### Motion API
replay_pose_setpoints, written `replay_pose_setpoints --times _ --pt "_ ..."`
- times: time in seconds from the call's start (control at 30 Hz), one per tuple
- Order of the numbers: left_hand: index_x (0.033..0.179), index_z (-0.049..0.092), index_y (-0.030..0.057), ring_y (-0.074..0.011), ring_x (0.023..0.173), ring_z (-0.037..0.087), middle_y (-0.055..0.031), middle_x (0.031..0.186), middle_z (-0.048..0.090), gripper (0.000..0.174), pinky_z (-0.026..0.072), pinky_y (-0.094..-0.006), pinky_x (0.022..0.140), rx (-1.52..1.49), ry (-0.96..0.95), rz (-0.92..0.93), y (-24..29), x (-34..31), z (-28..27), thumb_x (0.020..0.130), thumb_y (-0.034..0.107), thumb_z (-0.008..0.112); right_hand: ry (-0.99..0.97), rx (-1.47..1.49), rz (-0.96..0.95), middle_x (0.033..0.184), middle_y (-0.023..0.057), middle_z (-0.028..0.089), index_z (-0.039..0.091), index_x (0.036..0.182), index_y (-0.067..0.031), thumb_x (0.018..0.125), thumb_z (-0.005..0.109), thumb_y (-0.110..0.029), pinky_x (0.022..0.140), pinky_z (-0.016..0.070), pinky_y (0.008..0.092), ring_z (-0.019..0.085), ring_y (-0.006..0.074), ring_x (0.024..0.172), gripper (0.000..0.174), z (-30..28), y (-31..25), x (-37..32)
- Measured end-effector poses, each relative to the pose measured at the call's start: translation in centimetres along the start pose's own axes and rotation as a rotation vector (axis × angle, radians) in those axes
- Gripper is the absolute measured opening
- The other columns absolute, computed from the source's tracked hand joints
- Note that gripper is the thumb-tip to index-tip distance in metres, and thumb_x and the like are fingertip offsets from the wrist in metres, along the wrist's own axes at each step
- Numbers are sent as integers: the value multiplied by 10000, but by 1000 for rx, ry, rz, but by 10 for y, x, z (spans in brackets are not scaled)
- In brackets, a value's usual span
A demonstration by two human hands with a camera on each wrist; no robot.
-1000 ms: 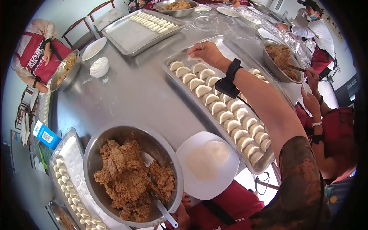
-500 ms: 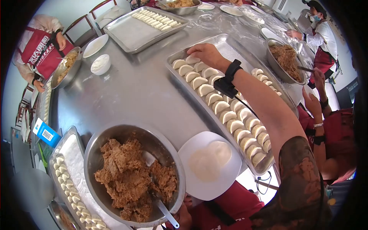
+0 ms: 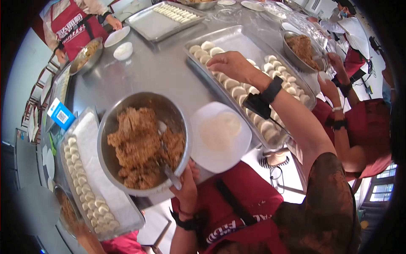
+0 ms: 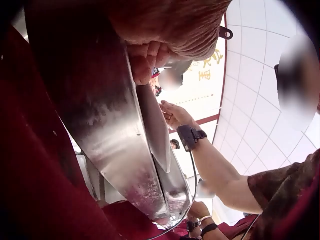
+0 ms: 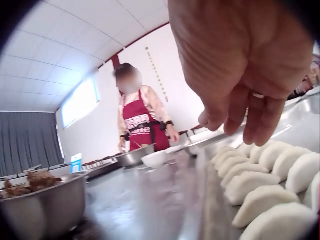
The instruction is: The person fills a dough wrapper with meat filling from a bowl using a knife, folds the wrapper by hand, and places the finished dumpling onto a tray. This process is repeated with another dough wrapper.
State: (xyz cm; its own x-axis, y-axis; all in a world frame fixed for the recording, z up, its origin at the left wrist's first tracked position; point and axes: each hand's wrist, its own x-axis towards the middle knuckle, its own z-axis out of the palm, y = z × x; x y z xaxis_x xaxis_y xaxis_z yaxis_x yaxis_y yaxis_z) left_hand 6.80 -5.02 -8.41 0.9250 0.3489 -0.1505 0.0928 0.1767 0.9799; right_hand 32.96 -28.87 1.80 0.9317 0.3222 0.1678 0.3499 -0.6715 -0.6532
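My right hand (image 3: 234, 65) hovers over the left part of a metal tray (image 3: 237, 31) with rows of pleated white dumplings (image 3: 230, 84). In the right wrist view its fingers (image 5: 260, 120) hang down loosely above the dumplings, with nothing between them. Low beside the steel bowl (image 3: 101, 144) of brown minced filling (image 3: 135, 139), my left hand (image 3: 186, 192) rests at the table's front edge, close under the spoon's handle (image 3: 172, 177). Its fingers (image 4: 142, 67) lie loosely curled by the rim of the white plate (image 3: 220, 158), which holds round dough wrappers (image 3: 222, 127).
At the left stands another tray (image 3: 91, 131) with small dumplings, beside a blue card (image 3: 61, 114). Farther back are a white bowl (image 3: 123, 51), a tray (image 3: 156, 29) of dumplings and other filling bowls (image 3: 302, 48). People in red aprons (image 3: 76, 25) stand around the steel table (image 3: 146, 76).
My right hand has set a dumpling down at the tray's far left corner, let go and drawn back toward me. The head view has tilted down, bringing my left hand into sight.
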Motion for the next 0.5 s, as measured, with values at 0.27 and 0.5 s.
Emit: replay_pose_setpoints --times 0.27,0.5 --pt "1077 660 -63 -129 693 638 -109 896 684 255 537 -256 616 10 -7 -1 14 -4 1 1003 166 577 111 -439 -282 1104 134 667 679 1066 -59 832 719 -317 1044 391 457 575 315 1199 350 68 -30 -142" --pt "1102 650 -48 -138 707 658 -116 920 682 241 566 -251 621 -23 -62 -85 13 -23 -4 1014 146 538 246 -508 -210 1219 117 626 633 1099 -42 838 718 -289 1155 239 489 491 321 1308 369 103 -38 -170"
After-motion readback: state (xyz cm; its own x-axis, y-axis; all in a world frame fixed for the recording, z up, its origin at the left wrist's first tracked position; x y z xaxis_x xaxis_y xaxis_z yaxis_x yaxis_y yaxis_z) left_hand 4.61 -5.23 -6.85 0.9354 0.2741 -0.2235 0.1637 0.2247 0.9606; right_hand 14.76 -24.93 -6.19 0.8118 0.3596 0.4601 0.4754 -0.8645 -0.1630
